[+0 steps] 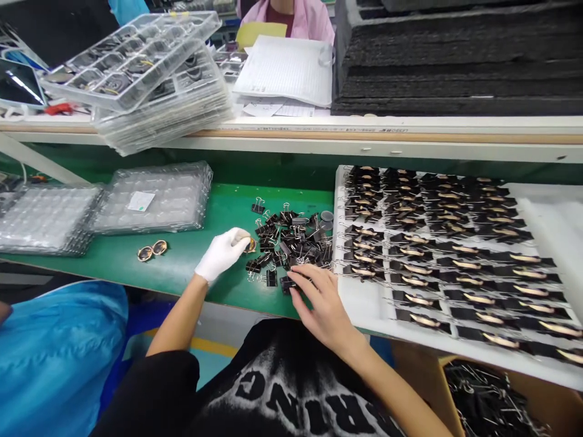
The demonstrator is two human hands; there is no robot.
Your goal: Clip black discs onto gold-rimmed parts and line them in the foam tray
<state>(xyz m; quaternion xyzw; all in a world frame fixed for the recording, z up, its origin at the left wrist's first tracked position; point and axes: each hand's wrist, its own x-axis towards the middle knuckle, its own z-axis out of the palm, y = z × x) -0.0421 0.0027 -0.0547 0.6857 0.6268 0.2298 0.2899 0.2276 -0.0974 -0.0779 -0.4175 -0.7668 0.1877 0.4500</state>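
My left hand (223,252), in a white glove, pinches a small gold-rimmed round piece (250,245) at the left side of a heap of black binder clips (305,240). My bare right hand (323,300) is at the heap's near edge. Its thumb and fingers are closed on one black binder clip (286,284), which they partly cover. Two more gold-rimmed round pieces (152,250) lie together on the green table (182,276), left of my gloved hand. On a white board (344,297) to the right, rows of binder clips (414,252) grip thin gold-coloured pieces.
Clear plastic trays (152,197) are stacked at the left of the table. Above, a shelf (291,142) carries more trays (159,91), papers and black foam sheets (455,60). A cardboard box of binder clips (487,394) stands below right. A person's blue sleeve (68,340) is close at left.
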